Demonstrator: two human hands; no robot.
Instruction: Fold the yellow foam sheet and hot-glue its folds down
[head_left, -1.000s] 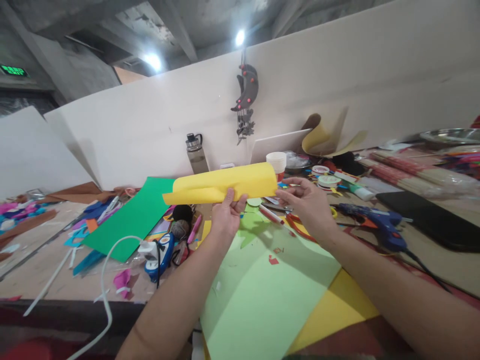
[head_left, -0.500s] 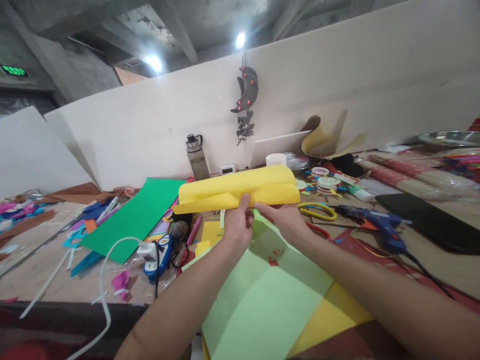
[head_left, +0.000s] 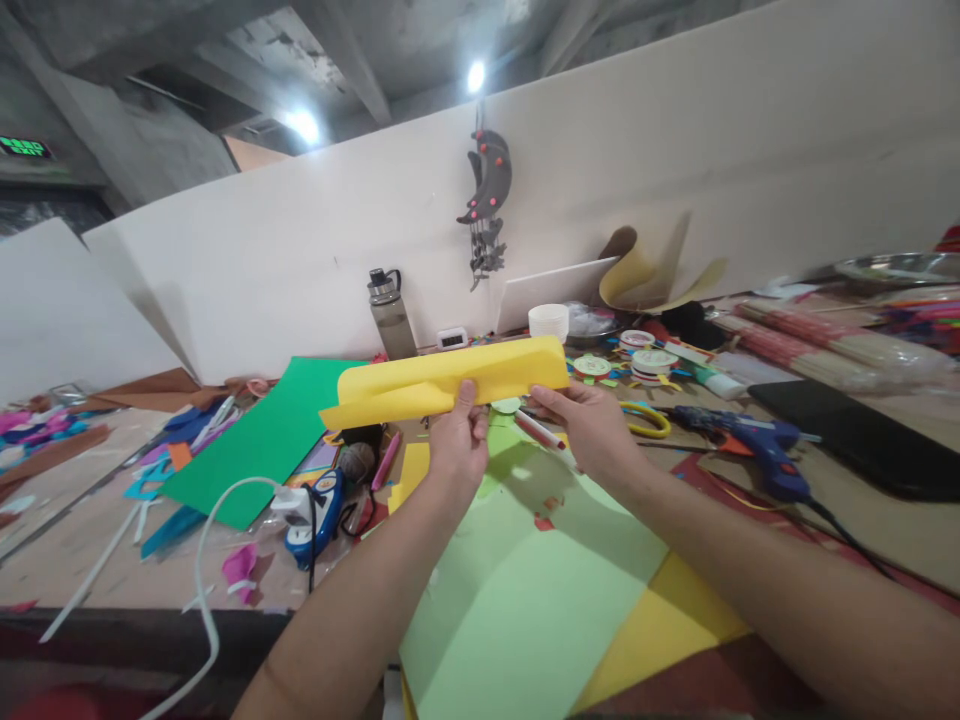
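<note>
A yellow craft sheet (head_left: 450, 375), folded over into a loose roll, is held up above the table. My left hand (head_left: 459, 440) pinches its lower edge near the middle, thumb on the near side. At the sheet's right end, my right hand (head_left: 589, 425) grips the lower corner between thumb and fingers; some of those fingers are hidden behind it. Beneath my hands lies a pale green sheet (head_left: 525, 590), partly over another yellow sheet (head_left: 675, 620). A red-and-white marker (head_left: 538, 430) shows between my hands.
To the left lie a green sheet (head_left: 262, 450), a blue-and-white power strip (head_left: 316, 515) and a white cable (head_left: 206, 590). A blue glue gun (head_left: 772, 450), yellow-handled scissors (head_left: 649, 420) and a black slab (head_left: 862, 440) are at right. A bottle (head_left: 391, 315) stands at the back.
The yellow sheet has shifted left with my left hand. My right hand has moved outward to the sheet's right end, leaving a wider gap between my hands, where the marker now shows.
</note>
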